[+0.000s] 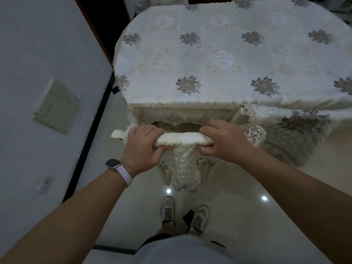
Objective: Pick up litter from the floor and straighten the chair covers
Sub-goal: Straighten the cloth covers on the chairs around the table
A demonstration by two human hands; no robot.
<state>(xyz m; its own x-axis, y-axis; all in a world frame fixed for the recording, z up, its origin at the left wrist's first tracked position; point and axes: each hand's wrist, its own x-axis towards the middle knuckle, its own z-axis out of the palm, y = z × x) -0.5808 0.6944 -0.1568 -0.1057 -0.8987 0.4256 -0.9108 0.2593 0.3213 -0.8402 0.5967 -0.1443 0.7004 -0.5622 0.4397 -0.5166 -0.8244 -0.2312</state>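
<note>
A cream lace chair cover (185,161) is bunched over the top rail of a chair tucked under the table. My left hand (142,147) grips the cover at the rail's left end. At the right end my right hand (224,140) grips the same cover. Between the hands the fabric lies in a thick roll, and a gathered flap hangs down the chair back toward the floor. The chair's seat is hidden under the table. No litter shows on the visible floor.
A table with a floral embroidered cloth (228,60) fills the view ahead. A second covered chair (297,126) stands to the right. A white wall (38,73) with a socket (45,183) runs along the left. Glossy tiles (247,216) lie around my shoes.
</note>
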